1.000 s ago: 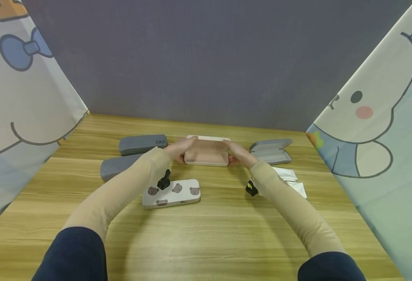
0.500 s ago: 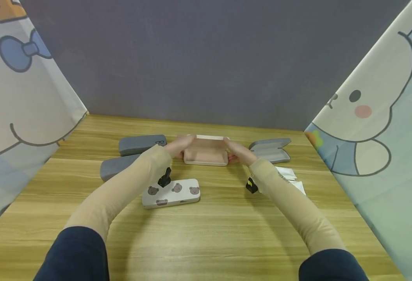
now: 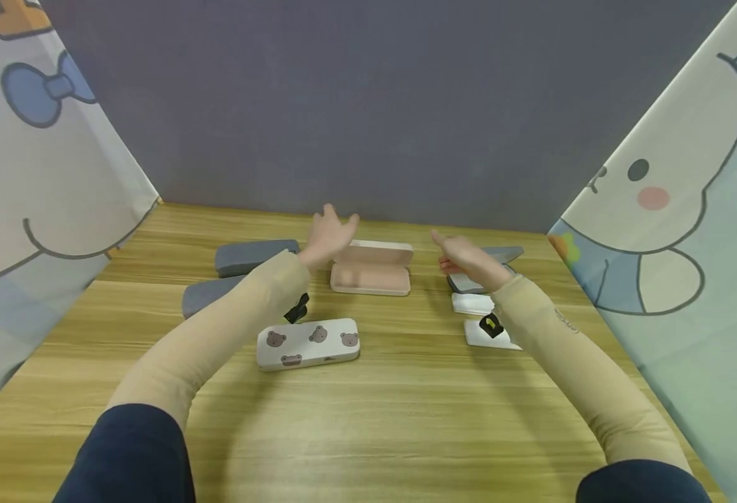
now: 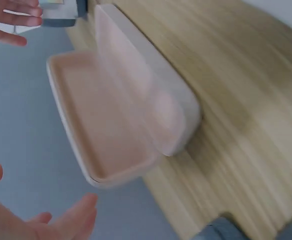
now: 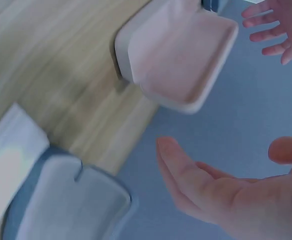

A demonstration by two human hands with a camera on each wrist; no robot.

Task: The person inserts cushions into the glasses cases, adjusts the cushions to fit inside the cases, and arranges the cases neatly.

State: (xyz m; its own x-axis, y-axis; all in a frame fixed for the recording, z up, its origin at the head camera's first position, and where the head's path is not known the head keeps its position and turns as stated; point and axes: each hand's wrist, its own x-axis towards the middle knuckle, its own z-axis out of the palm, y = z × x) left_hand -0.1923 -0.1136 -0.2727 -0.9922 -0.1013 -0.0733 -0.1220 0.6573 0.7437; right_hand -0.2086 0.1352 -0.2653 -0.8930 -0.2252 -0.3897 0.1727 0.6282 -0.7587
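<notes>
An opened glasses case (image 3: 370,278) with a pink lining and a white shell stands at the back middle of the table, its lid raised. My left hand (image 3: 329,236) hovers at its left side, fingers spread and apart from it. On the other side, my right hand (image 3: 466,257) is held in the air with nothing in it, in front of an open grey glasses case (image 3: 500,253). In the left wrist view the pink inside of the case (image 4: 101,115) shows fully. The right wrist view has my right hand (image 5: 226,190) with loosely extended fingers, away from the case.
Two closed grey cases (image 3: 256,257) lie at the left, one before the other. A white case with bear prints (image 3: 308,344) lies nearer me. Folded white cloths (image 3: 472,304) are at the right, partly behind my right wrist. A grey partition (image 3: 368,105) rises behind the table.
Both hands have let go of the pink-lined case and moved apart, the left up and away, the right farther right. The case stays in place, open.
</notes>
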